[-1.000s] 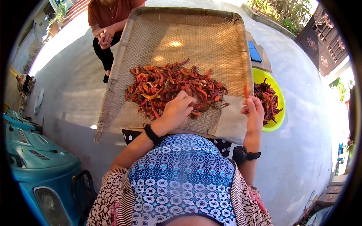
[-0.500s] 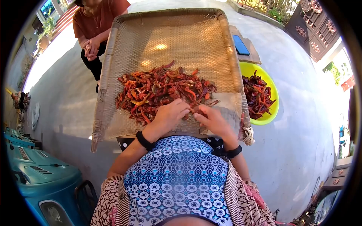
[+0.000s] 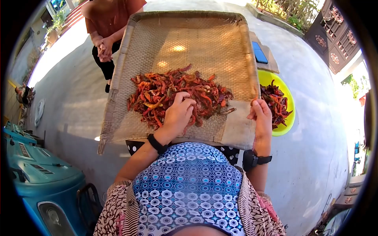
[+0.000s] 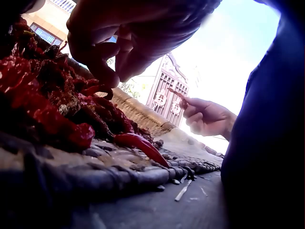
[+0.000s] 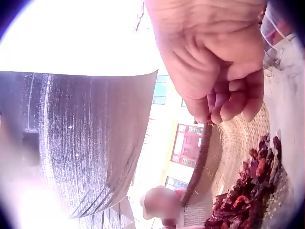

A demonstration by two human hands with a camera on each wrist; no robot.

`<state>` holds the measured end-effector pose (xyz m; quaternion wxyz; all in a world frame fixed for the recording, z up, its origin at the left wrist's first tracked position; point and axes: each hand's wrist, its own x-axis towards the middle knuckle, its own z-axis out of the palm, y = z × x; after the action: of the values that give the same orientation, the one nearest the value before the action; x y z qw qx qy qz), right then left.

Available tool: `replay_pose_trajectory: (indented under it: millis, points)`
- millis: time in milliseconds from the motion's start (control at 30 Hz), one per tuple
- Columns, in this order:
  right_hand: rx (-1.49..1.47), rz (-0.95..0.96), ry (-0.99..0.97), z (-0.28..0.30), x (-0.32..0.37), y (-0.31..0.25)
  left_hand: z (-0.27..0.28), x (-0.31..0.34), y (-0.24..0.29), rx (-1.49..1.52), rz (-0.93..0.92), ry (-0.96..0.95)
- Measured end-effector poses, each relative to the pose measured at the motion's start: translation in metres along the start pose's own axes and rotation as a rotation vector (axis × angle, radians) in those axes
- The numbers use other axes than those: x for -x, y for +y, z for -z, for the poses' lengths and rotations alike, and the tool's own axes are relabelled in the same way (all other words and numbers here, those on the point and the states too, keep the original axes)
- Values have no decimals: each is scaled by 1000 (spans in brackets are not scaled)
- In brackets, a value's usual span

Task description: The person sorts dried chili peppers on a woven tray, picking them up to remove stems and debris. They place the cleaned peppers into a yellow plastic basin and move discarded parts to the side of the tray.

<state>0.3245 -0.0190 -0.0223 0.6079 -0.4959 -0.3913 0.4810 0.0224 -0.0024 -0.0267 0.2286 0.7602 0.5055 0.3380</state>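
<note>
A heap of dried red chili peppers [image 3: 177, 92] lies on a woven bamboo tray [image 3: 208, 43] in front of me. My left hand [image 3: 179, 114] is over the near side of the heap, fingers bent downward. In the left wrist view its fingertips are right at a dark, curled chili [image 4: 99, 89]. At the tray's right edge my right hand [image 3: 262, 118] pinches a small dried chili [image 4: 175, 92] between thumb and fingers, beside the yellow-green basin [image 3: 290, 102]. Dark red chilies fill that basin. In the right wrist view most of the pinched chili is hidden behind the fingers.
A flat brown piece [image 3: 240, 124] covers the tray's near right corner. Beyond the basin, a blue phone [image 3: 260, 53] lies on cardboard [image 3: 271, 65]. Another person [image 3: 112, 23] sits past the tray's left side, hands clasped. A teal vehicle [image 3: 47, 169] stands at the left.
Half a second ago both hands met over the near side of the heap. Since then the right hand has moved right to the tray edge with a chili; the left has stayed at the heap.
</note>
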Motion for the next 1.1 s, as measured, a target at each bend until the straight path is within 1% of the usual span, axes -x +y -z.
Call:
replay_pose_trajectory:
  millis: [33, 100, 133, 233, 267, 367, 400, 467, 500, 567, 600, 700, 833, 900, 933, 1000, 1033, 1100]
  points:
    - [-152, 28, 114, 2, -1, -4, 0, 0, 0, -41, 13, -37]
    - [-325, -16, 227, 4, -2, -6, 1, -1, 0, -123, 40, -108]
    - [-412, -38, 283, 4, -2, -6, -1, 0, -3, -117, 14, -132]
    - [-137, -128, 34, -3, 7, 9, -3, -1, -2, -116, -125, 73]
    - [-2, -159, -55, -6, 7, 17, -1, -2, -1, -92, -166, 132]
    - [213, -128, -322, -32, 9, 28, 11, -5, 11, 269, -91, 97]
    - [236, -114, -385, -43, 11, 26, 19, -3, 24, 431, 6, 52]
    - [285, -84, -510, -66, 15, 16, 20, -6, 18, 602, 60, -20]
    - [281, -82, -537, -75, 17, 13, 19, -7, 15, 688, 87, -56]
    - [276, -76, -598, -91, 18, 7, 15, -7, 12, 742, 117, -70]
    - [329, -78, -637, -96, 18, 5, 15, -7, 12, 768, 133, -75]
    - [352, -124, -678, -102, 13, 19, 24, -6, 13, 900, 331, -224]
    - [268, -243, -634, -100, 13, 27, 23, -5, -1, 1020, 431, -260]
    - [235, -293, -599, -93, 13, 25, 23, -4, 5, 904, 432, -231]
    - [238, -284, -561, -88, 12, 24, 22, -4, 9, 846, 432, -218]
    - [244, -263, -487, -75, 9, 22, 17, -4, 7, 779, 356, -146]
    - [188, -225, -410, -66, 6, 19, 14, -4, 5, 744, 319, -111]
    - [76, -150, -254, -44, 1, 12, 13, -4, -3, 737, 324, -104]
